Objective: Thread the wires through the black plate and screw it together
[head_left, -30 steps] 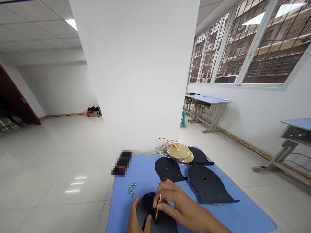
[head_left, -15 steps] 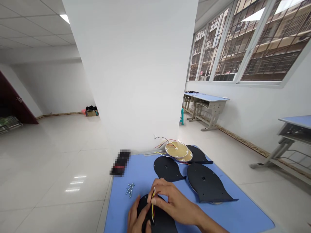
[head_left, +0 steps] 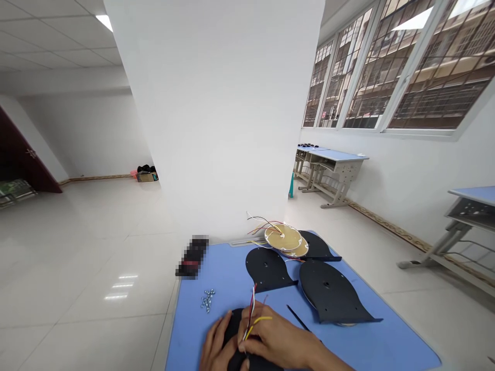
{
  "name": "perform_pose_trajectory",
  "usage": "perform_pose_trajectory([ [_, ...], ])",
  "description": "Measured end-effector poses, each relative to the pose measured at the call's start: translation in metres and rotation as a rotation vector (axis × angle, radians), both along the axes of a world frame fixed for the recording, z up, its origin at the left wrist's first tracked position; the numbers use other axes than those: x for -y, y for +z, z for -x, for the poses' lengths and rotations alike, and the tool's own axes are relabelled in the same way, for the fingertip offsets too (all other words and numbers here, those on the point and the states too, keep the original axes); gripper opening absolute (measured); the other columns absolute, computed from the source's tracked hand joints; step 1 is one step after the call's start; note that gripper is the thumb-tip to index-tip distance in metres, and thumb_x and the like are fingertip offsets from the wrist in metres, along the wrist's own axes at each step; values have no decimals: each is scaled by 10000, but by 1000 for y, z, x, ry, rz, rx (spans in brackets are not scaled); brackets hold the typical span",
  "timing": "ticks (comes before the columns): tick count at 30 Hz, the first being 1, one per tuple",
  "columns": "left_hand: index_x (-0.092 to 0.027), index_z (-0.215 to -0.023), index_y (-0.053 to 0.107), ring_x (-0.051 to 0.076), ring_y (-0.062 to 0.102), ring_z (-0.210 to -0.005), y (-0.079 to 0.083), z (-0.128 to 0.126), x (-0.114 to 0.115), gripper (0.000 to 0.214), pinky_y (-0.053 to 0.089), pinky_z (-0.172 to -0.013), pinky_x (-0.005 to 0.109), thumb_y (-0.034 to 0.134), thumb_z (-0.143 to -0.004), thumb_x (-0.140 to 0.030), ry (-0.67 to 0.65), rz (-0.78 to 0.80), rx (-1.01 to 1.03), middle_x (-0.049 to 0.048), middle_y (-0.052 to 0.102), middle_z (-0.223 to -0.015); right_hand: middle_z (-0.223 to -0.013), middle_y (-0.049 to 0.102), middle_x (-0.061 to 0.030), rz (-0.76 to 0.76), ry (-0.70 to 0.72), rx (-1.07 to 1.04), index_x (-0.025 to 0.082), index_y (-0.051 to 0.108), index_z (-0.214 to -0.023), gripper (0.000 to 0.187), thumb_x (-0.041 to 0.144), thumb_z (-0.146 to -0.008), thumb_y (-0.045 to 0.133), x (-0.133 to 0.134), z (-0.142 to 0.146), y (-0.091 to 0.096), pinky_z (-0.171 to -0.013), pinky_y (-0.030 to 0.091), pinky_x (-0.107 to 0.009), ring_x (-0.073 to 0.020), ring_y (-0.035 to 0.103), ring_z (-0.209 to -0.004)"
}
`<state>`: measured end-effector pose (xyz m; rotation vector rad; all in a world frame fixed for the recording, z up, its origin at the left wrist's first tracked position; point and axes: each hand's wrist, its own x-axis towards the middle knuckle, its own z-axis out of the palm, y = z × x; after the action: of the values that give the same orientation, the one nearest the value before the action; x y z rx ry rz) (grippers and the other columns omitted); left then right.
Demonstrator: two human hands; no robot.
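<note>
At the table's near edge, my left hand (head_left: 217,344) grips the left side of a black teardrop-shaped plate (head_left: 233,323), fingers laid over it. Much of that plate is hidden under both hands. A bundle of thin wires (head_left: 251,314), red, white, black and yellow, rises from around the plate's middle. My right hand (head_left: 276,337) pinches the wires low down, close to the plate, and their loose ends fan out above the fingers. Beside the right wrist lies a thin dark stick (head_left: 298,317), partly covered by the forearm.
Small silver screws (head_left: 208,300) lie in a loose pile to the left. Another black plate (head_left: 266,269) and a larger one (head_left: 334,293) lie ahead and right. Round gold discs with wires (head_left: 283,238) are stacked at the back. A pixelated dark object (head_left: 192,257) sits at the far-left corner.
My right hand has slid down the wires to near the plate, and the wire ends have spread apart. The thin dark stick now shows beside the right wrist.
</note>
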<state>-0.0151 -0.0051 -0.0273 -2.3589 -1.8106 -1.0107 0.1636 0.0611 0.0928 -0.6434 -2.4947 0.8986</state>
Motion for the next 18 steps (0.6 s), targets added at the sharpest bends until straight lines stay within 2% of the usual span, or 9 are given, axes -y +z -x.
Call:
perform_pose_trajectory([
  [4,-368,-1315,589,276,574,-1255,-2,1,0,600,542,-988,419,674,-746,-199,-10,-27,-23,34,555,-1447,-801,713,-41,45,11,-88,182,711,-772,397,428,-988,487,3,0,1,-857,470,-307,-169,634,-808],
  [9,-384,-1380,514,277,556,-1272,-2,-3,0,656,543,-973,428,683,-766,-225,18,-40,-101,29,550,-1453,-725,668,-27,152,11,-194,172,682,-705,576,619,-960,423,3,0,11,-713,492,-247,-141,603,-707],
  [11,-391,-1403,481,293,549,-1282,-1,-2,0,665,545,-966,449,706,-782,-307,6,-25,-151,32,548,-1457,-743,661,-29,191,-7,-216,166,686,-713,587,632,-954,424,1,0,14,-701,488,-239,-140,603,-720],
  [14,-392,-1439,423,334,558,-1276,2,7,-3,736,566,-914,470,694,-774,-554,-99,36,-199,76,524,-1474,-751,649,-26,232,-58,-222,159,705,-761,553,590,-972,429,-4,-3,13,-691,482,-245,-137,594,-708],
  [16,-390,-1456,390,354,552,-1285,4,13,-4,791,560,-917,483,653,-760,-657,-164,117,-191,107,486,-1500,-797,653,-22,244,-92,-214,166,724,-870,446,558,-939,524,-5,-7,8,-681,483,-250,-138,589,-708],
  [18,-387,-1469,363,367,521,-1316,5,16,-5,814,524,-973,516,644,-760,-671,-181,218,-137,114,431,-1536,-876,675,-16,241,-102,-188,202,733,-962,311,485,-838,700,-4,-11,1,-763,490,-276,-162,613,-803],
])
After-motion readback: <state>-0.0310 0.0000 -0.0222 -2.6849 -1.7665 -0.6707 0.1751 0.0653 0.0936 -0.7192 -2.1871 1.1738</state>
